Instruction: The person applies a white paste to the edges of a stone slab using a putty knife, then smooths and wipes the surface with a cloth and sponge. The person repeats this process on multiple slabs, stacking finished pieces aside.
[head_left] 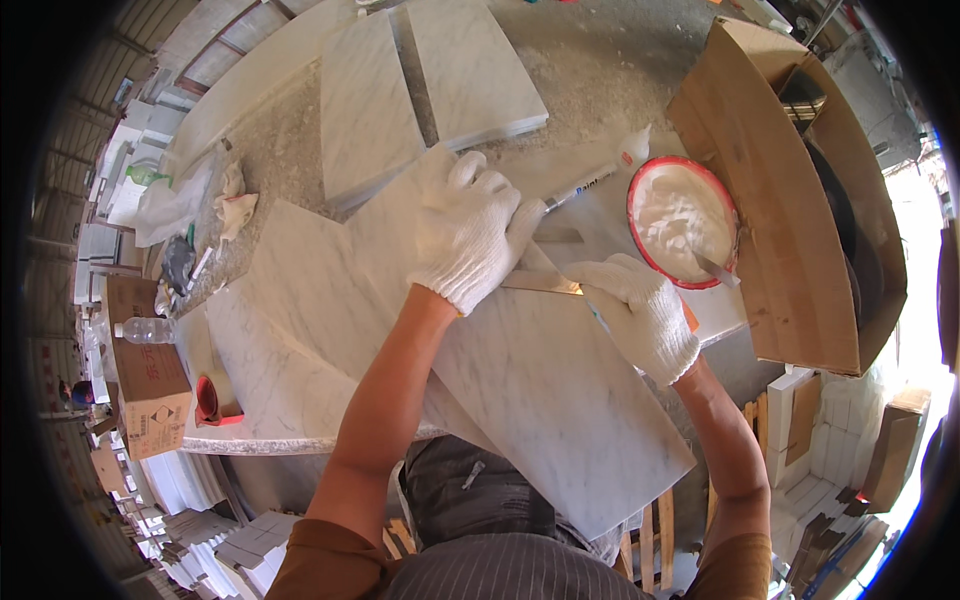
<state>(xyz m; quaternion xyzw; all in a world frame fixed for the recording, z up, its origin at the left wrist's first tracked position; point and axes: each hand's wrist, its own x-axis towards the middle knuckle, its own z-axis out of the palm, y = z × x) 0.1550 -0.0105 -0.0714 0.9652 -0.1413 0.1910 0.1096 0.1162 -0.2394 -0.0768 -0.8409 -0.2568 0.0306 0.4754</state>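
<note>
Both my hands wear white knit gloves. A long grey-veined marble slab (560, 400) lies aslant in front of me, its near corner jutting past the table edge. My left hand (468, 232) is closed over the slab's far part, fingers curled at its edge. In my right hand (635, 310) is a putty knife (541, 283), its flat metal blade pointing left across the slab; part of an orange piece shows beside the hand. Beyond them lies a paint marker (580, 188). A red-rimmed bowl (683, 170) of white paste stands to the right, with a metal blade (716, 270) resting in it.
More marble slabs lie beneath at left (290, 290) and at the back (470, 70). An open cardboard box (800, 240) stands close on the right. At far left are a plastic bottle (146, 331), a carton (150, 385) and a tape roll (208, 400).
</note>
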